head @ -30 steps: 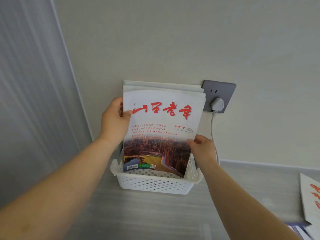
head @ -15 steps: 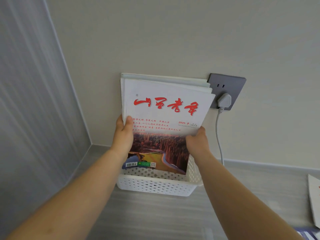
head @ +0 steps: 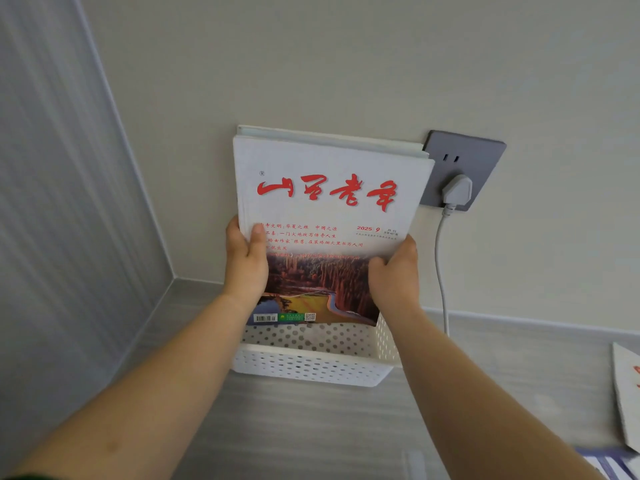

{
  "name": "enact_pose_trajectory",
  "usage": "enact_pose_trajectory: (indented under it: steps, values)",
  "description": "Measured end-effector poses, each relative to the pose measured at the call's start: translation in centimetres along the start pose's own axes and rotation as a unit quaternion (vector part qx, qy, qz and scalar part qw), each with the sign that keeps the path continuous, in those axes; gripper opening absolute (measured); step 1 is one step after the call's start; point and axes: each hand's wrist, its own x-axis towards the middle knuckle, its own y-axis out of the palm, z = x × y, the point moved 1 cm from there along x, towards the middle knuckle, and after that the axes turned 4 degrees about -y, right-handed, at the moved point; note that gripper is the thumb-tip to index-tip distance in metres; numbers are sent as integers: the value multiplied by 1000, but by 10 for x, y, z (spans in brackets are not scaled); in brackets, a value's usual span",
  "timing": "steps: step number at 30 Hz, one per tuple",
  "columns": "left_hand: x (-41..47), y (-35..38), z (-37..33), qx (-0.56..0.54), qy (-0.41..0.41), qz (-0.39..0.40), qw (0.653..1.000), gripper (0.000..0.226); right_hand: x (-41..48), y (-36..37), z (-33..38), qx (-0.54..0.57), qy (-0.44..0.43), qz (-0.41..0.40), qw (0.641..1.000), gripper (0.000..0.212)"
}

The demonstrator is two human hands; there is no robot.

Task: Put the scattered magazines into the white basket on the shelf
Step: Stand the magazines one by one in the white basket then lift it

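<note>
Lower now, both hands, left (head: pixel 246 268) and right (head: pixel 394 271), grip the magazines (head: pixel 329 202) upright in the white basket (head: pixel 308 368).

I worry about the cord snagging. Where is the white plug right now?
In the head view, the white plug sits in the grey wall socket, just right of the magazines' top corner, above the right hand; its cord hangs down beside the white basket.
</note>
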Motion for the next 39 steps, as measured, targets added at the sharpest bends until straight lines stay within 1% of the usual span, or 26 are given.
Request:
enact_pose_trajectory:
  steps: [2,4,7,9,11,14,16,19,22,25,29,31,35,37,39]
  values:
    - [0,-3,-1,28,1,17,999,38,2,-3,0,-21,8,20,1000,45]
    - [-6,-8,-2,70,28,13,997,38,-1,-10,-3,-37,16,34,999,49]
    - [-22,-15,-6,142,71,-56,986,42,-13,-26,-10,-59,34,38,997,56]
    - [-39,-17,-12,180,92,-83,976,40,-26,-41,-16,-73,28,39,996,51]
    - [-61,-12,-18,182,104,-48,977,30,-42,-59,-23,-94,17,42,995,43]
    - [-103,4,-27,170,88,49,980,17,-72,-93,-38,-109,19,40,993,34]
    - [-136,20,-28,167,75,109,977,23,-95,-119,-52,-116,27,34,992,30]
    - [-183,46,-23,184,57,168,967,33,-125,-165,-80,-135,33,31,990,26]
    - [-224,71,-11,189,29,239,952,35,-148,-215,-116,-175,64,7,983,26]
    - [-260,98,0,201,3,290,936,34,-163,-266,-152,-219,101,-20,970,26]
    - [-295,143,12,237,-12,336,912,36,-176,-336,-196,-304,135,-64,941,33]
    - [-309,170,17,249,-21,350,903,35,-178,-369,-217,-342,154,-69,924,37]
    - [-337,217,30,274,-49,344,897,33,-174,-423,-261,-406,175,-33,896,50]
    - [-346,237,34,296,-46,339,892,34,-170,-441,-282,-427,176,-2,887,58]
    - [-349,256,38,321,-35,340,883,31,-169,-449,-301,-438,169,28,883,59]
